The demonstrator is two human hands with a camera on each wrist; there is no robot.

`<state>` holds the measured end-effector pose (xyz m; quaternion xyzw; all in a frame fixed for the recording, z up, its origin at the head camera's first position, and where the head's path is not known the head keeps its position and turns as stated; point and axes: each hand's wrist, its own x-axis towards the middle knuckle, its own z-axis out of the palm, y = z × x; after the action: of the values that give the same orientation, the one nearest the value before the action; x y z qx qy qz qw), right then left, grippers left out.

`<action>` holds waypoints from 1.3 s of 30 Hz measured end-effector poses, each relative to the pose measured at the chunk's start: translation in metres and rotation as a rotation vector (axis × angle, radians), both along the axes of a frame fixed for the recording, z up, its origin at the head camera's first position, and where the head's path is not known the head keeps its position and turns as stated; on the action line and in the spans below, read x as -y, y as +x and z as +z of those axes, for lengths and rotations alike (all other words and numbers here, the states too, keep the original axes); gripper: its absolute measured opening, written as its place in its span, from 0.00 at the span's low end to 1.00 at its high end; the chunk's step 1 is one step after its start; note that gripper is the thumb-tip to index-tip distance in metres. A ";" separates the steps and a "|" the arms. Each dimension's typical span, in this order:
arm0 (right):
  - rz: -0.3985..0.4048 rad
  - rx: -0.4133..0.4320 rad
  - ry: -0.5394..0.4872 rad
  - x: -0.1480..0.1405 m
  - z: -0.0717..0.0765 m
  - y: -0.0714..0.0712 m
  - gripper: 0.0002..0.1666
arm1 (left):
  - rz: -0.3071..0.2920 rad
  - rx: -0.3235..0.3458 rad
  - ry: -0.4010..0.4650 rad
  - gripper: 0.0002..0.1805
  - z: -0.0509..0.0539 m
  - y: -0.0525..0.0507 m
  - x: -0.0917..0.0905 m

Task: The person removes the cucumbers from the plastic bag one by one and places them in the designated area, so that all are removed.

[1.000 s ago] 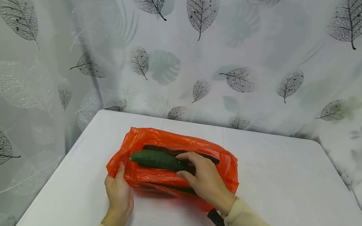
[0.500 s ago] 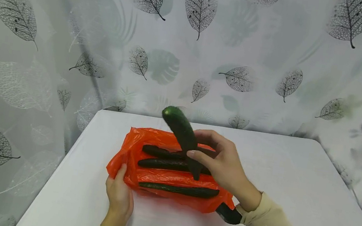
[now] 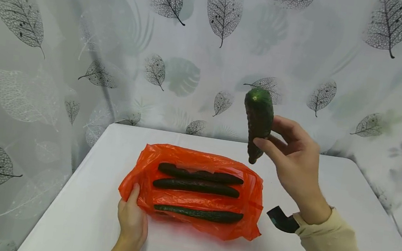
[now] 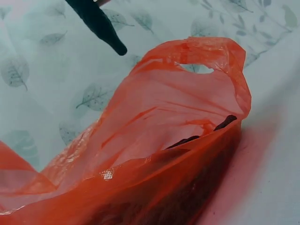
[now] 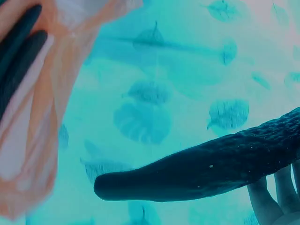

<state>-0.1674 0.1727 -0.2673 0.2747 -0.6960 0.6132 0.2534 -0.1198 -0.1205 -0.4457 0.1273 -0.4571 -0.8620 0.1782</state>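
Observation:
My right hand pinches a dark green cucumber between thumb and fingers, up in the air beyond the bag's right end, one tip pointing down. The same cucumber spans the lower part of the right wrist view, with fingers against its underside. An orange-red plastic bag lies spread on the table, and my left hand grips its left edge with the thumb on top. Three cucumbers rest lengthwise in the bag: a back one, a middle one and a front one.
The white table ends at a far edge just behind the bag. A leaf-patterned curtain hangs behind it and at both sides. In the left wrist view, the bag's handle loop stands up at its far end.
My right hand has lifted the cucumber out of the bag, moving up and to the right and tipping it upright. The left hand stays at the bag's edge.

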 end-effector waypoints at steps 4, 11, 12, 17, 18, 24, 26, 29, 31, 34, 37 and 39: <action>-0.130 -0.103 0.135 -0.007 0.000 -0.005 0.29 | -0.008 -0.007 0.000 0.25 0.000 0.000 0.000; -0.321 -0.254 0.432 -0.028 -0.023 -0.019 0.32 | -0.007 0.003 -0.001 0.25 -0.001 0.001 0.000; -0.334 -0.248 0.458 -0.032 -0.029 -0.022 0.32 | -0.006 0.007 0.001 0.25 -0.001 0.001 0.000; -0.403 -0.141 0.576 -0.062 -0.059 -0.032 0.31 | -0.018 0.010 0.014 0.25 -0.002 0.002 0.000; -0.416 -0.113 0.599 -0.068 -0.065 -0.034 0.31 | -0.022 0.008 0.017 0.26 -0.003 0.002 0.000; -0.474 -0.008 0.733 -0.105 -0.094 -0.039 0.29 | -0.031 0.007 0.037 0.26 -0.004 0.001 0.000; -0.481 0.014 0.770 -0.117 -0.103 -0.041 0.29 | -0.034 0.009 0.037 0.26 -0.004 0.001 0.000; -0.485 0.055 0.811 -0.132 -0.115 -0.043 0.28 | -0.037 0.009 0.039 0.27 -0.005 0.001 0.000; -0.490 0.081 0.836 -0.141 -0.122 -0.044 0.27 | -0.037 0.009 0.042 0.26 -0.006 0.001 0.000; -0.493 0.110 0.878 -0.153 -0.130 -0.045 0.27 | -0.031 0.010 0.051 0.25 -0.006 0.001 0.000; -0.487 0.124 0.933 -0.164 -0.137 -0.046 0.27 | -0.027 0.011 0.049 0.25 -0.007 0.001 0.000; -0.481 0.132 0.964 -0.171 -0.142 -0.046 0.27 | -0.024 0.013 0.041 0.25 -0.007 0.001 0.000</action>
<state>-0.2134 0.3433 -0.4092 0.1536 -0.9560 0.1649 0.1877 -0.1188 -0.1203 -0.4524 0.1312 -0.4421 -0.8724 0.1622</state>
